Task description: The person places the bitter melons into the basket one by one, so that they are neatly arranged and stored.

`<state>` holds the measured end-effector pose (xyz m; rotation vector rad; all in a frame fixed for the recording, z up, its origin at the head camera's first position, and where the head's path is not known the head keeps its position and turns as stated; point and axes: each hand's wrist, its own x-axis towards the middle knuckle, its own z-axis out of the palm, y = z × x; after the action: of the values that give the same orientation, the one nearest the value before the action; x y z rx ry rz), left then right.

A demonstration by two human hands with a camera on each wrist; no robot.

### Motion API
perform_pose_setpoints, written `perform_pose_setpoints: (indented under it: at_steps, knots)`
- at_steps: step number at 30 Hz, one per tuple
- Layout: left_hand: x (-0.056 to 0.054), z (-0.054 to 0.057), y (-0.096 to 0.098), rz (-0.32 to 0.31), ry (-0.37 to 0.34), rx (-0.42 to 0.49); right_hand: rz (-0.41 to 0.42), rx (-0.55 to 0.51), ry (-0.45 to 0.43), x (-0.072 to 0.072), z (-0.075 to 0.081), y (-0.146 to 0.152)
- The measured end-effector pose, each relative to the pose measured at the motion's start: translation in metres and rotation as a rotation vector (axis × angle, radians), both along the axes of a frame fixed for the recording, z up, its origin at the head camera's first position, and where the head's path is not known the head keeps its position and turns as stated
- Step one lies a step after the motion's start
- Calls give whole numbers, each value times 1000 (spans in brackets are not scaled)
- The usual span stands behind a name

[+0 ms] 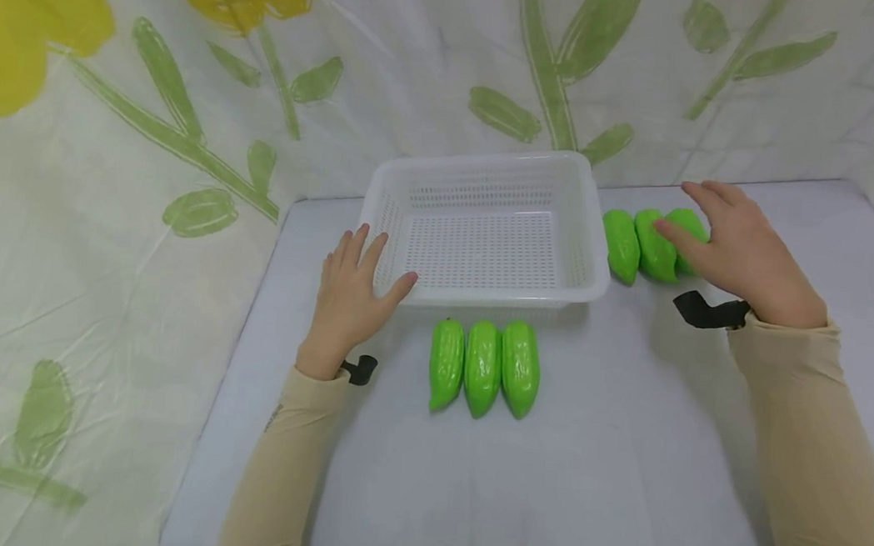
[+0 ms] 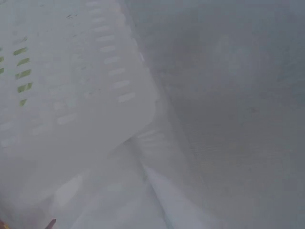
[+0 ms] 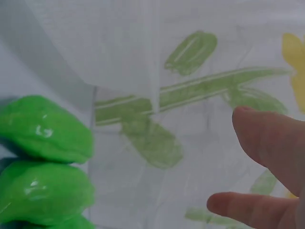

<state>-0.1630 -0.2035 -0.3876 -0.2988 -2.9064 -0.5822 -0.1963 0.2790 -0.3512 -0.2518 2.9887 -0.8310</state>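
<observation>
A white perforated plastic basket [image 1: 480,297] sits at the back of the table. My left hand [image 1: 350,305] is at its front left corner, fingers spread and straight, holding nothing; the left wrist view shows the basket's slotted side [image 2: 95,126] but little of the hand. Over the row of glossy green vegetables [image 1: 656,246] right of the basket hovers my right hand [image 1: 750,250], thumb and fingers apart and holding nothing. These look elongated and pointed, like plastic gourds. In the right wrist view, the vegetables [image 3: 45,129] lie left of the fingers [image 3: 271,140].
Three more green vegetables [image 1: 483,369] lie side by side in front of the basket. A pale cloth covers the table [image 1: 543,497]. Behind and to the left hangs a white curtain [image 1: 404,71] with yellow flowers and green leaves.
</observation>
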Motion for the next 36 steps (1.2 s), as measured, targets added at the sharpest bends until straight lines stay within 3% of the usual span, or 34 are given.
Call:
perform_pose_setpoints:
  at_steps: [5, 17, 36]
  knots:
    - [-4, -9, -2, -6, 80, 42, -73, -11, -26, -11, -15, 14]
    - [-7, -21, 0, 0, 134, 58, -161, -33, -20, -28, -46, 31]
    - [-7, -25, 3, -6, 185, -15, -138, -44, -83, -43, -74, 35]
